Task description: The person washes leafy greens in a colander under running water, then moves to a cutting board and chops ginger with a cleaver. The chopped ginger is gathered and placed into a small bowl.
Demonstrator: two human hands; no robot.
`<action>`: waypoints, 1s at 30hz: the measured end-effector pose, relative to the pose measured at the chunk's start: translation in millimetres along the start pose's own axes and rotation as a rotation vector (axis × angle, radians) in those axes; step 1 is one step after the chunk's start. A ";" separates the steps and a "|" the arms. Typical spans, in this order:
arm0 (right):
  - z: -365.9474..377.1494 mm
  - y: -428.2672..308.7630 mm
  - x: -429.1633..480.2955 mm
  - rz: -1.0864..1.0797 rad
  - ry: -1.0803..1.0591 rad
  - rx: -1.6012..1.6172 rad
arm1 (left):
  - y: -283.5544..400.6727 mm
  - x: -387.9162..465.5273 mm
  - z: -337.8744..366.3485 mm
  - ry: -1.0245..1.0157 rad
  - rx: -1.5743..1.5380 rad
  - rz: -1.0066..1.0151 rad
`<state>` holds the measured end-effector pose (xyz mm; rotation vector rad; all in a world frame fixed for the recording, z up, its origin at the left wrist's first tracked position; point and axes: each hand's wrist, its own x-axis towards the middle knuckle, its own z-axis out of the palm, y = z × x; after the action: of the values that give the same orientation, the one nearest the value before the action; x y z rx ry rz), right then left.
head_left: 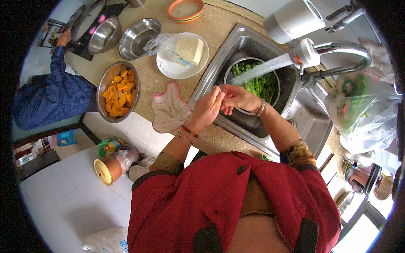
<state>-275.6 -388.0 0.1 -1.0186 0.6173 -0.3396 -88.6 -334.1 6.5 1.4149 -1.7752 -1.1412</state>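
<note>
My left hand (207,106) and my right hand (238,98) meet above the near edge of the steel sink (212,68), fingers curled against each other. Whether anything small is between them cannot be seen. Just beyond my right hand, leafy greens (264,85) sit in a round metal bowl (278,85) inside the sink's larger basin. Water (264,68) pours onto the greens from the faucet (343,52), which has a white spray head. A crumpled white cloth (170,109) with pink edging lies on the counter beside my left hand.
A white plate (167,70) holds a bagged pale block (190,50). Left of it are a steel bowl of orange chunks (118,95), two steel bowls (139,39) (106,34) and an orange-rimmed bowl (186,10). Another person (53,98) reaches toward a pan (88,20). A plastic bag (364,107) hangs at right.
</note>
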 end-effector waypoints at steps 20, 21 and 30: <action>4.6 18.0 6.0 -0.038 0.256 -0.093 | -31.8 17.4 22.3 0.012 -1.553 -0.690; 5.6 17.8 7.2 -0.098 0.243 -0.101 | -30.9 16.7 22.7 0.064 -1.534 -0.703; -1.5 10.9 3.5 -0.090 0.189 -0.024 | -37.5 15.8 19.7 -0.276 -1.584 -0.621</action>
<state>-273.9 -385.5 -11.1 -1.0468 0.7486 -0.5123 -92.3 -346.7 -36.8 0.6952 -0.0662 -2.2898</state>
